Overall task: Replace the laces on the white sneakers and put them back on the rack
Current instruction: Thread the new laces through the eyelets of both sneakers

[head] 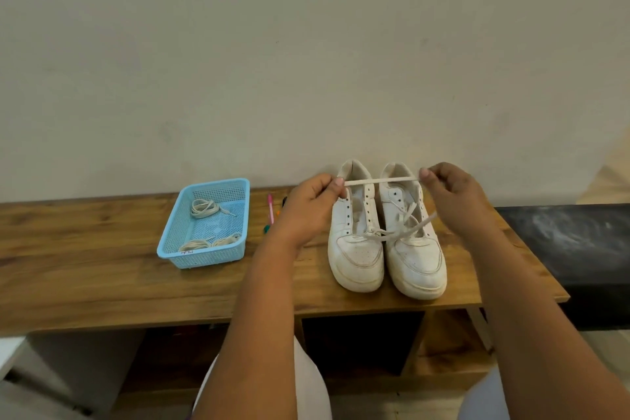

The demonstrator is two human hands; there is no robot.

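Blue basket (170, 242) and pens (271, 211) flank sneakers (385, 249).

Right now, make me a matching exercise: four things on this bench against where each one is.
Things:
1. lace
2. blue basket
3. pens
4. white sneakers

Places:
A. between the basket and the left hand
B. stretched between both hands, right hand included
C. left part of the wooden bench
D. side by side, toes toward the person

Pairs: 1-B, 2-C, 3-A, 4-D
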